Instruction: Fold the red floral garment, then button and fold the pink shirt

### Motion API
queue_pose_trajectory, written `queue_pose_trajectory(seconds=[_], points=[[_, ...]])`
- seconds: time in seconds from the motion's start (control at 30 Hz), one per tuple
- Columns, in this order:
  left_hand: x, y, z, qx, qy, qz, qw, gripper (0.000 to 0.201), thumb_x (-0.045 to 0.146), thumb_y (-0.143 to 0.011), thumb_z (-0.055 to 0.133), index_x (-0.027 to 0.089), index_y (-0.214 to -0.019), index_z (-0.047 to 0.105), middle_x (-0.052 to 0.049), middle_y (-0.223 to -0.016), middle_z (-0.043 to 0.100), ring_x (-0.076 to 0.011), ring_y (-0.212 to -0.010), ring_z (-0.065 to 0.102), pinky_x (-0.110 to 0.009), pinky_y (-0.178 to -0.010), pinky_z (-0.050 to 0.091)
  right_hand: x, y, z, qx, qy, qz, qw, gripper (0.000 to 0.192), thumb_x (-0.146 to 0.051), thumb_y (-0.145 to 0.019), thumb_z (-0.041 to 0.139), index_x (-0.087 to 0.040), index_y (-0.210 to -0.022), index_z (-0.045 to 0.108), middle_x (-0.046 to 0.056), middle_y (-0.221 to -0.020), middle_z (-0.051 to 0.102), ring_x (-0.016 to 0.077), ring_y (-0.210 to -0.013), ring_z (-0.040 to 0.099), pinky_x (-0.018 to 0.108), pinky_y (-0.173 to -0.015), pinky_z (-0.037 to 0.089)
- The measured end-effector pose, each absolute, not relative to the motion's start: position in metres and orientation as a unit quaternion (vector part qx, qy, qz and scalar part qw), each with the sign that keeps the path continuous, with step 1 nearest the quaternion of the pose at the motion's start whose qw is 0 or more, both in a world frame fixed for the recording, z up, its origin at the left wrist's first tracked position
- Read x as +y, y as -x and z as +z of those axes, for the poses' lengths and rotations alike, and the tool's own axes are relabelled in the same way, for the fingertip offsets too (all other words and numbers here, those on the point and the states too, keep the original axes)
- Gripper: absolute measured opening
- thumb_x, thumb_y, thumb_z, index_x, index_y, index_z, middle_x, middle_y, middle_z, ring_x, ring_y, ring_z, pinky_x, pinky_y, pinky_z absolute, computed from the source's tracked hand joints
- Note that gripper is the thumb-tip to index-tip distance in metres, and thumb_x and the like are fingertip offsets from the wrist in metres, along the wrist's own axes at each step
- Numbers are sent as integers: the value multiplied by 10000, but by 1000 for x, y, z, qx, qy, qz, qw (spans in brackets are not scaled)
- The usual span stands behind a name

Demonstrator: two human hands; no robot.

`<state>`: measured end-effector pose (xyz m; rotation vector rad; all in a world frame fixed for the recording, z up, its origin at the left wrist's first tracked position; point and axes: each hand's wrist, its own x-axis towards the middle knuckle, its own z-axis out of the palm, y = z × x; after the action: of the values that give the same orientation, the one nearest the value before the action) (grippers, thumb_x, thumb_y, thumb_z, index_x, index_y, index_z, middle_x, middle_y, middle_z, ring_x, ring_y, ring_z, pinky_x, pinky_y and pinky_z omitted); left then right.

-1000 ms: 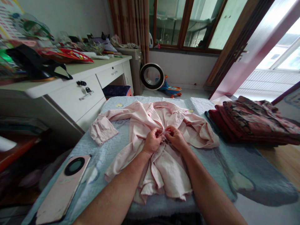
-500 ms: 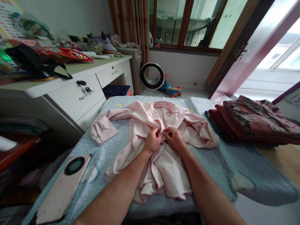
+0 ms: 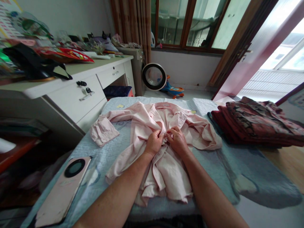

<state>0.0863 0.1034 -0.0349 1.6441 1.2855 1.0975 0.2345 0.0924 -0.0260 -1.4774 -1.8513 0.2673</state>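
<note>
Bed point(image 3: 213, 177) under a pale blue quilted cover.
Spread across the middle, a pink shirt point(image 3: 147, 123); near the left edge, a pink phone point(image 3: 63, 190); along the right side, a stack of dark red folded clothes point(image 3: 251, 123).

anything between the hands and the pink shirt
Nothing visible. The left hand and right hand already rest on the shirt, pinching its front edges together at mid-chest. The phone and the pile of dark red clothes lie well off to either side.
</note>
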Motion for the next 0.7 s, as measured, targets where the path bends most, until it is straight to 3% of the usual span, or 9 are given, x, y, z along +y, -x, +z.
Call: queue_pose_trajectory(seconds=[0.33,0.43,0.7], points=[[100,-85,-28,511,-622,444,393,108,225,-853,539,165,-838,627,-3,-746,653,-139,-706,587,-219,-669,449,91,-230,-26,-721,581,111,361,171,-82,-794,517,-198,-804,643,57,-1017,548,161,-834,557,260,-755,439],[100,-85,-29,502,-614,462,396,89,236,-827,581,156,-852,609,7,-739,621,-125,-679,558,-215,-660,447,86,-229,-20,-721,583,81,366,164,-114,-831,516,-200,-795,651,69,-1052,533,171,-865,547,263,-735,431],[98,-89,-33,484,-582,498,423,276,405,-763,689,163,-827,573,51,-665,520,-86,-581,452,-184,-551,395,77,-226,-7,-718,593,-13,363,160,-175,-880,536,-213,-799,669,54,-911,534,194,-881,512,270,-740,408]])
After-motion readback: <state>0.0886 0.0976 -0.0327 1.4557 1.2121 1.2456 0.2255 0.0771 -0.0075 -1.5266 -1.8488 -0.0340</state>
